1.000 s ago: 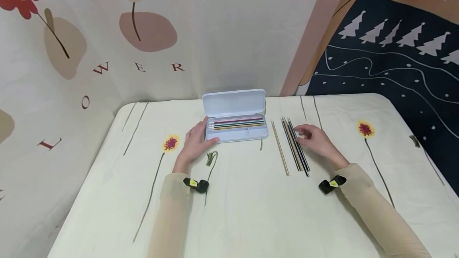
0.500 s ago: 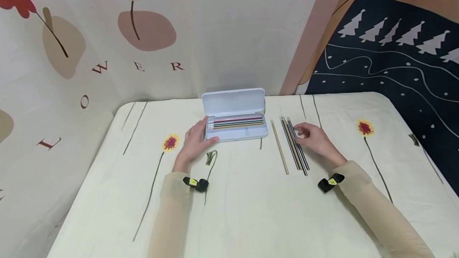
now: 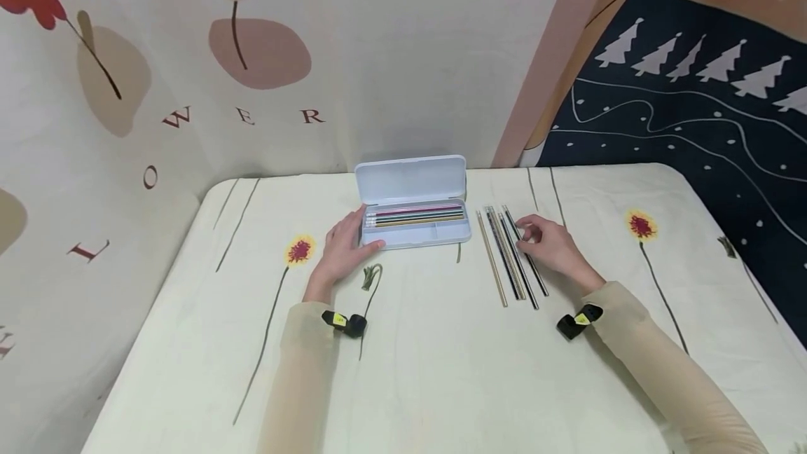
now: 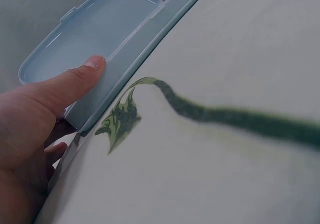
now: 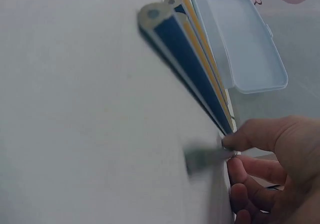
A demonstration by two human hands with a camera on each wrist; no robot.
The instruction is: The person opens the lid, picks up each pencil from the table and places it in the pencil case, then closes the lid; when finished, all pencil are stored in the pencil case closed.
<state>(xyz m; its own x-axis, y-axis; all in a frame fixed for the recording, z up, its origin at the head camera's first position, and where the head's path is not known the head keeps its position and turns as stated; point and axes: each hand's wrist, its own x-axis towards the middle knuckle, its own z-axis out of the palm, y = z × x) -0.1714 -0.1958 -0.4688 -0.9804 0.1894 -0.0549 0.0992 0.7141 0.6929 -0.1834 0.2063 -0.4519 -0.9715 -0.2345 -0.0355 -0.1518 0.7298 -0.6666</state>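
We're watching the right hand (image 3: 551,242), and its thumb and forefinger are close together, the gap narrow, pinching the rightmost dark pencil (image 3: 534,268) between their tips. That pencil slants over the pale tablecloth (image 3: 410,370), its near end reaching out toward us beyond the fingers. In the right wrist view we see a blurred end sticking out from between the fingertips; how firm the pinch is, we cannot tell. The other fingers curl in under the palm.

Just left of those fingertips we have the other loose pencils (image 3: 518,258), dark and gold, lying side by side in a slanting bunch. Farther left, slightly apart, lies a single gold pencil (image 3: 493,261).

Over to the left hand (image 3: 340,251): it holds the left end of the pencil case (image 3: 403,236), thumb along the front wall, fingers around the end. The lid (image 3: 410,182) stands open at the back. Inside, we spot a row of pencils (image 3: 416,218) lying lengthwise in the rear part, well apart from the right fingers and just beside the left.
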